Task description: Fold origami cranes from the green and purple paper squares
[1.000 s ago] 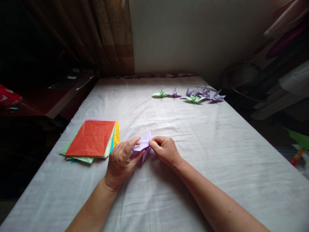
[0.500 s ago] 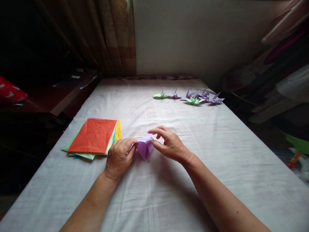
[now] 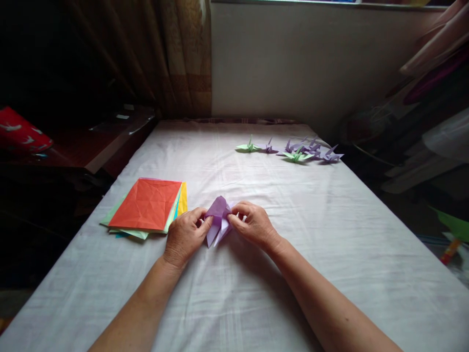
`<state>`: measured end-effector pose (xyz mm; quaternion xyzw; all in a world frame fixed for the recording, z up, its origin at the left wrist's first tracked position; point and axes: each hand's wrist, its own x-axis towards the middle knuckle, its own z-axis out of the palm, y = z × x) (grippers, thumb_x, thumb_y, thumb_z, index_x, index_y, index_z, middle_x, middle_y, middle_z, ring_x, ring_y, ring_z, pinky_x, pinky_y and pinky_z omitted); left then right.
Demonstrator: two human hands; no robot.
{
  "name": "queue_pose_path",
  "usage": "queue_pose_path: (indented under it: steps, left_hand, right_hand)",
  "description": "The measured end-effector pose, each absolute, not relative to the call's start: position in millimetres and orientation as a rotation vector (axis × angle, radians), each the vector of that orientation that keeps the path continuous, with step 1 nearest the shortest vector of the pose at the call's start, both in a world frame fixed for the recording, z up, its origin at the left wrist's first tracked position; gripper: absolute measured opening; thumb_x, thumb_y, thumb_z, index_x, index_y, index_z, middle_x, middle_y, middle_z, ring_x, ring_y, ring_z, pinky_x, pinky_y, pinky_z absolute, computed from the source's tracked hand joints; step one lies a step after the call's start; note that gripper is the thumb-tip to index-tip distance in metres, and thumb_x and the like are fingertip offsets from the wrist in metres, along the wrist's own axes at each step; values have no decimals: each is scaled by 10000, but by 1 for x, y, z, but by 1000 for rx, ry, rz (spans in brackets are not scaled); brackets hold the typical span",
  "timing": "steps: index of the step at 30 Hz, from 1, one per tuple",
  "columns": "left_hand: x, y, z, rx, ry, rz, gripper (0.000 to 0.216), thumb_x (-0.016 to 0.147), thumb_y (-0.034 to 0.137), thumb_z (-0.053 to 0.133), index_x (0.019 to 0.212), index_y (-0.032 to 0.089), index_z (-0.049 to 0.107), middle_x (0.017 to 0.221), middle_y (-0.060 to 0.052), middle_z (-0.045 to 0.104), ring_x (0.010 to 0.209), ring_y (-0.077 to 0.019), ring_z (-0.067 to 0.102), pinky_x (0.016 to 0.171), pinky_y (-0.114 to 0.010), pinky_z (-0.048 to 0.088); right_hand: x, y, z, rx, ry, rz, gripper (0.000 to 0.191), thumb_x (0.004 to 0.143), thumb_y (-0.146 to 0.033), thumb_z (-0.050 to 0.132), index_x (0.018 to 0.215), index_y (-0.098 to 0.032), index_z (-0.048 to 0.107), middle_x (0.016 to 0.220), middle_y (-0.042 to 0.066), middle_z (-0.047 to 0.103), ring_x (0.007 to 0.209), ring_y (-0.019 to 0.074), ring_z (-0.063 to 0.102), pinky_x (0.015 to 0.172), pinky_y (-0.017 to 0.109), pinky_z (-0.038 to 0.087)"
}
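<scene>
A partly folded purple origami paper [image 3: 219, 208] is held just above the cloth in front of me, its pointed flaps hanging toward me. My left hand [image 3: 186, 237] pinches its left edge between thumb and fingers. On the right edge, my right hand [image 3: 253, 224] grips the same paper with thumb and forefinger. Close to the left hand lies a stack of square coloured sheets, with a creased red sheet [image 3: 145, 204] on top and green, blue and yellow edges showing beneath.
Several folded paper cranes stand at the table's far right, among them a green crane [image 3: 250, 146] and a purple crane [image 3: 331, 155]. A white cloth [image 3: 322, 220] covers the table. A dark side table [image 3: 90, 151] with a red patterned object [image 3: 24, 131] stands left.
My right hand has closed from spread fingers into a pinch on the paper. The paper has turned, with a rounded upper flap now raised. The view has shifted slightly.
</scene>
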<state>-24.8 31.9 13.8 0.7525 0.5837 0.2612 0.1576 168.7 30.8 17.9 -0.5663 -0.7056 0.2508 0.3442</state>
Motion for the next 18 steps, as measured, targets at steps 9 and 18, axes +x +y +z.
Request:
queue_pose_path:
  steps: [9,18]
  left_hand:
    - [-21,32,15,2093,1610,800,165,864,357,601,817,221,680,669,25,657,626,-139,618,603,-235,427]
    - [-19,34,7,2016,1465,1083,137,857,263,580,868,222,710,806,-7,728,698,-143,655,625,-226,488]
  right_hand:
    - [166,32,13,-1409,-1763,672,73,763,-214,623,701,-209,661,697,-21,630,627,112,564,631,225,423]
    - [167,31,16,-1340,-1787,665,85,768,-254,644,706,-202,669,679,-16,644,641,123,572,619,229,427]
